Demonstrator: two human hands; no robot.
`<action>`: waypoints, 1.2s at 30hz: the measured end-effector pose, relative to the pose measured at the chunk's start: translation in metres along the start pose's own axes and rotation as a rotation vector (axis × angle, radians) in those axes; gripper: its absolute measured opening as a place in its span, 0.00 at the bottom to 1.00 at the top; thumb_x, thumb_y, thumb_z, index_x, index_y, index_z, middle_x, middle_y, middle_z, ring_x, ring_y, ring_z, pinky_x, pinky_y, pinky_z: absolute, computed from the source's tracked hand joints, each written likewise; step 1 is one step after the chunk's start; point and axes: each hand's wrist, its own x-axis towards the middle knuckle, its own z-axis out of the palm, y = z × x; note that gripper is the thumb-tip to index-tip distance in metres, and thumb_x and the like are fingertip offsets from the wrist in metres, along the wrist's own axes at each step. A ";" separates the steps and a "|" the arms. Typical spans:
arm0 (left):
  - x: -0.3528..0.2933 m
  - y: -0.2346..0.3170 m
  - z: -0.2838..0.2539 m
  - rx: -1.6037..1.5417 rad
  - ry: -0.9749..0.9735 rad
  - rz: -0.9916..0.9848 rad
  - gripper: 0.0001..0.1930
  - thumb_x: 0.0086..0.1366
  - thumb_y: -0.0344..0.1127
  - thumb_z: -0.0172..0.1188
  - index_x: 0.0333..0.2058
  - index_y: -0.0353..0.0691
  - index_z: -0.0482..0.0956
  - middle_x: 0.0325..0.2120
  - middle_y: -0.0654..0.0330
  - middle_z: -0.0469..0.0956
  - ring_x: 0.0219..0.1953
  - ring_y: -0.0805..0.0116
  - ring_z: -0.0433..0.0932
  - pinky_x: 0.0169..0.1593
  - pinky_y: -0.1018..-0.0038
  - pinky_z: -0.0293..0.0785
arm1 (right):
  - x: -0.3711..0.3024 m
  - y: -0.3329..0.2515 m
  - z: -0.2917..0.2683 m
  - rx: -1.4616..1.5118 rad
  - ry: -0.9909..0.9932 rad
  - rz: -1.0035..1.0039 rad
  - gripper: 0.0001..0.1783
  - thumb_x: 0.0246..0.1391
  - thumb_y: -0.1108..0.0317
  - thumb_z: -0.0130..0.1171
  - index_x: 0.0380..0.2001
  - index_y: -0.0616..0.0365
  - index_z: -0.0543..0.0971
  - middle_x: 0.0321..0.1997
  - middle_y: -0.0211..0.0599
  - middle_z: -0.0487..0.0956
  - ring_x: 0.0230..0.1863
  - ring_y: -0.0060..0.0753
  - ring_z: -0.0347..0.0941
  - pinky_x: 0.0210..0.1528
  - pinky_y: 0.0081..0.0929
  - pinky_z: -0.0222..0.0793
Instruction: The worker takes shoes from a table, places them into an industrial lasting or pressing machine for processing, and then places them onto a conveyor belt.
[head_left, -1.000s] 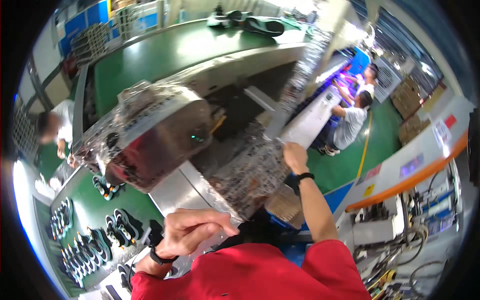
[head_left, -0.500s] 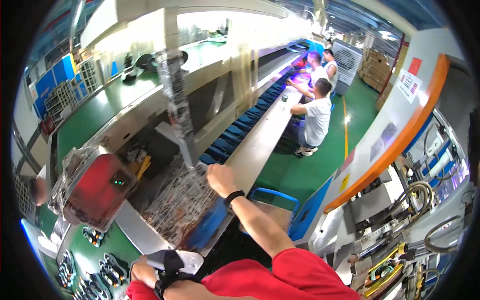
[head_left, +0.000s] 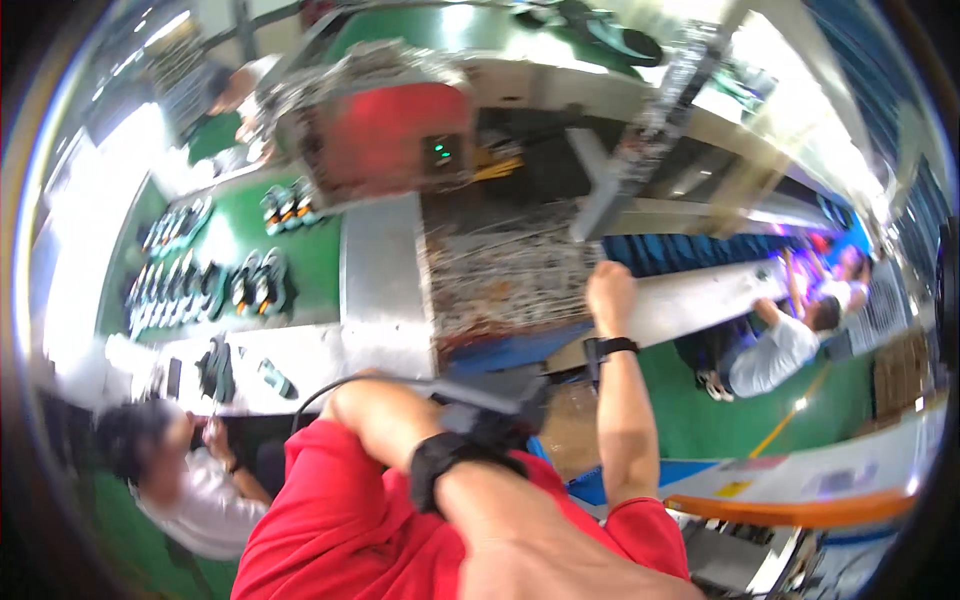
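Note:
My right hand (head_left: 610,292) is closed like a fist at the near end of the long pale bench (head_left: 700,298), beside the scuffed, film-covered metal plate (head_left: 510,280). Whatever lies inside its fingers, if anything, is hidden. A dark band circles that wrist. Lower down, my left hand (head_left: 368,402) is held close to my red clothing, and its fingers cannot be seen clearly. A black strap (head_left: 450,468) wraps the left wrist, and a dark grey device (head_left: 495,402) is beside it.
Beyond the plate stands a red machine box (head_left: 395,130) wrapped in film. Several shoes (head_left: 180,290) line the green conveyor (head_left: 310,255) at left. One co-worker (head_left: 190,490) sits lower left; others (head_left: 780,350) sit along the bench at right. A post (head_left: 660,120) rises near my right hand.
My view has swung left, so the shoes and a seated co-worker now show there. My right hand stays by the bench end, still closed. My left hand appears higher in view.

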 end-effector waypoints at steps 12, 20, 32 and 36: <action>0.025 0.044 -0.013 1.043 -0.871 -0.230 0.43 0.55 0.70 0.59 0.61 0.46 0.68 0.51 0.53 0.72 0.43 0.54 0.75 0.57 0.75 0.64 | 0.002 -0.010 -0.029 -0.011 -0.035 0.084 0.22 0.62 0.59 0.43 0.28 0.63 0.81 0.31 0.57 0.81 0.35 0.59 0.80 0.42 0.50 0.76; 0.029 0.009 -0.015 0.995 -0.909 -0.126 0.60 0.45 0.78 0.58 0.61 0.28 0.59 0.53 0.34 0.66 0.49 0.46 0.75 0.55 0.68 0.70 | -0.017 -0.016 -0.010 0.078 -0.057 0.041 0.23 0.63 0.57 0.43 0.29 0.66 0.80 0.31 0.59 0.81 0.36 0.61 0.79 0.42 0.51 0.75; 0.009 -0.036 -0.003 0.700 -0.773 -0.043 0.44 0.64 0.67 0.46 0.49 0.20 0.69 0.37 0.27 0.73 0.45 0.54 0.77 0.51 0.67 0.75 | -0.006 -0.020 -0.023 0.051 -0.074 -0.025 0.23 0.62 0.58 0.42 0.27 0.64 0.81 0.33 0.58 0.81 0.37 0.62 0.79 0.41 0.51 0.76; 0.017 -0.047 0.013 0.448 -0.505 -0.048 0.27 0.67 0.58 0.48 0.34 0.33 0.72 0.25 0.50 0.74 0.32 0.63 0.75 0.44 0.66 0.74 | -0.007 0.006 -0.016 -0.075 -0.007 -0.199 0.19 0.57 0.64 0.45 0.25 0.64 0.82 0.31 0.55 0.81 0.36 0.59 0.80 0.39 0.53 0.74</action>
